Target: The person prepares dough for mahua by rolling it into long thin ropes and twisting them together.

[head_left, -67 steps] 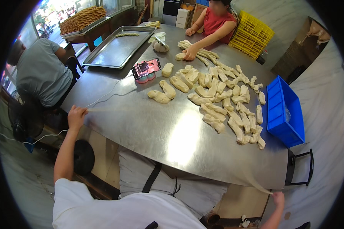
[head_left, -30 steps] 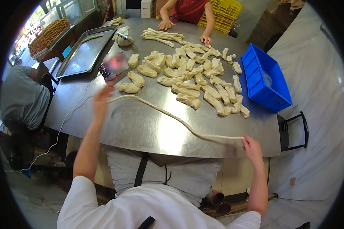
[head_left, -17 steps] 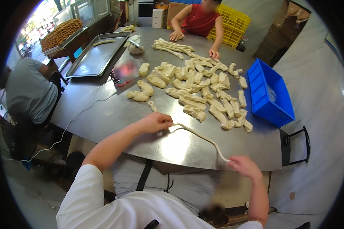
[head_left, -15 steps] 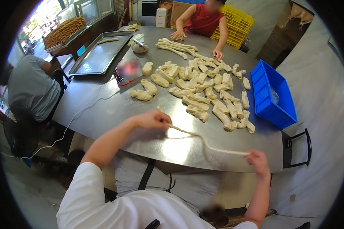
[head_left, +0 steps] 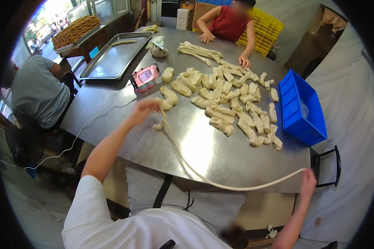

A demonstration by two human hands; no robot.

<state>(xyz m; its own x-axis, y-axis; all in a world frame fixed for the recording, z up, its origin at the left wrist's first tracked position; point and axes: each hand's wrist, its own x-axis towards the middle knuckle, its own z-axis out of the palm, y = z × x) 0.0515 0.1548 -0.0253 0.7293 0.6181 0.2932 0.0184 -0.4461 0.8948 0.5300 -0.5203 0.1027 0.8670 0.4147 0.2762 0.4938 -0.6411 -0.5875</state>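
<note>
A long, thin dough rope (head_left: 233, 188) hangs in a sagging curve between my hands, dipping over the table's near edge. My left hand (head_left: 144, 111) is closed on its upper left end, above the table, with a short tail of dough dangling below the fingers. At the far right, my right hand (head_left: 308, 181) pinches the other end. Just beyond my left hand lie a few plump dough pieces (head_left: 169, 96). Many more dough pieces (head_left: 220, 114) are spread over the middle and right of the table.
The steel table (head_left: 108, 128) carries a metal tray (head_left: 108, 62) with one twisted dough strip, a phone on a stand (head_left: 145, 76), a white cable and a blue crate (head_left: 305, 108) at right. Across from me, a person in red (head_left: 228, 21) works beside long dough strips (head_left: 200, 52).
My hands have moved farther apart, the left away from me, the right outward. The dough rope is longer and sags in a wide curve. The co-worker's hands have barely moved.
</note>
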